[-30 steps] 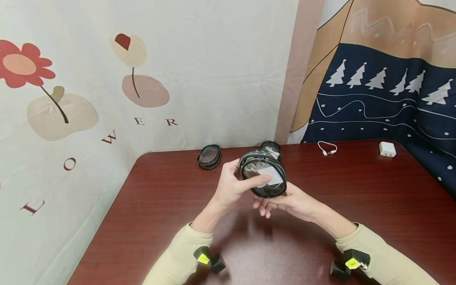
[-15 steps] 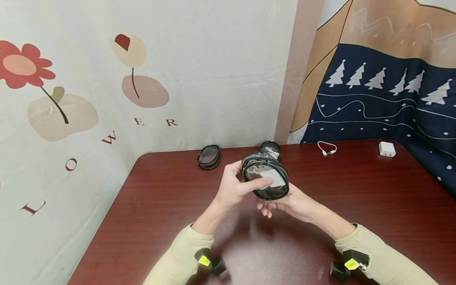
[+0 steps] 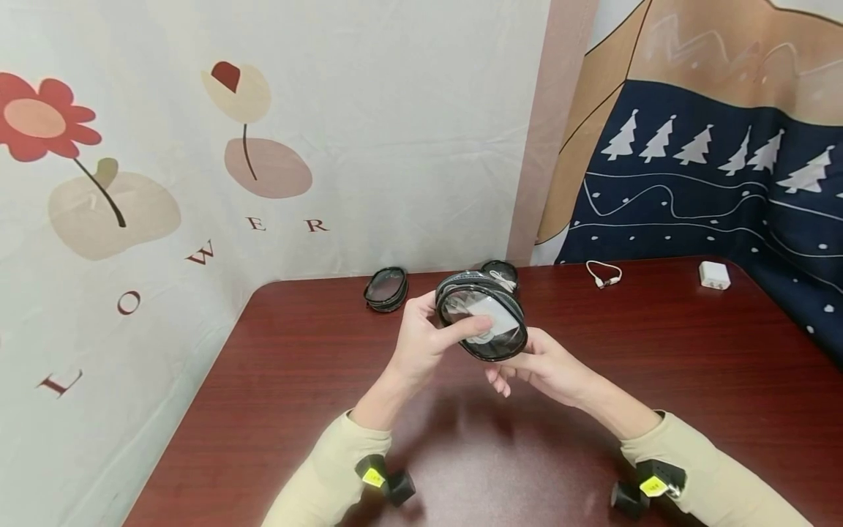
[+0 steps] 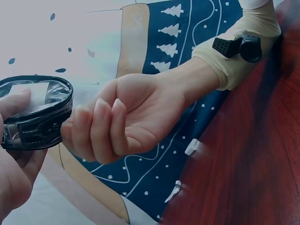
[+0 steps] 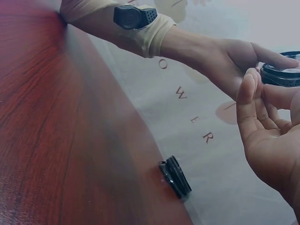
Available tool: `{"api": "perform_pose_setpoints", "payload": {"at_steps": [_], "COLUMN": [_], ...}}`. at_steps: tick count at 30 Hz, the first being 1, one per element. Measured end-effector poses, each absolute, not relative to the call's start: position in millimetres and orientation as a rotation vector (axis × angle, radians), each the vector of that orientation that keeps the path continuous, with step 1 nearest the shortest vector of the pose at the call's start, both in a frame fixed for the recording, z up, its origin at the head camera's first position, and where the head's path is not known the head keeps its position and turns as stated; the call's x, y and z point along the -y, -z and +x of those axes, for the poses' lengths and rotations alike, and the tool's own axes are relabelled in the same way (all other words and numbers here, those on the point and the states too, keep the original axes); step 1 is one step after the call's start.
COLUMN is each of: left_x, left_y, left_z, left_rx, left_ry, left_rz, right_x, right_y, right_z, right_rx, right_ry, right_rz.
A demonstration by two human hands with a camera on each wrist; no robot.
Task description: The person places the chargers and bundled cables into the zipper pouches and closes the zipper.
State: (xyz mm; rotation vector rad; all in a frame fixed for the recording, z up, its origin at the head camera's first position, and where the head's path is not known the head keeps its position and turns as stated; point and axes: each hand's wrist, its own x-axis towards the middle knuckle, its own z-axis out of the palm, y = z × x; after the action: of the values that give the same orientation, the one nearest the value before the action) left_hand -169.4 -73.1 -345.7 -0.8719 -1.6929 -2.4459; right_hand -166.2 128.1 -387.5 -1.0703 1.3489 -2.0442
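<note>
gripping with the left hand [image 3: 418,342], thumb across the clear face of the round black-rimmed zip pouch [image 3: 476,303], held up above the table [image 3: 316,359]. just shifted slightly left and up: likely only re-angled, work unfinished! tilting clear side up toward the wearer, long axis slanting upper left to lower right. pinching at the rim with the right hand [image 3: 553,369], other fingers curled; can't tell on exactly what.

The head view is bright, with soft shadows and pale glare on the glossy dark-red wooden table [image 3: 296,388]; both wrist views look hazier, cooler.
</note>
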Motion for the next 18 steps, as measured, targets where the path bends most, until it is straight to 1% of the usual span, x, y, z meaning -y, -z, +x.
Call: {"api": "perform_pose_setpoints", "payload": {"at_steps": [18], "left_x": [83], "left_y": [338], "left_z": [-174], "left_rx": [1.635], "left_ry": [2.416], "left_rz": [-0.848], "right_x": [-138], "right_y": [370], "right_z": [-170], "right_rx": [-1.461], "right_ry": [2.062], "right_rz": [-1.020]}}
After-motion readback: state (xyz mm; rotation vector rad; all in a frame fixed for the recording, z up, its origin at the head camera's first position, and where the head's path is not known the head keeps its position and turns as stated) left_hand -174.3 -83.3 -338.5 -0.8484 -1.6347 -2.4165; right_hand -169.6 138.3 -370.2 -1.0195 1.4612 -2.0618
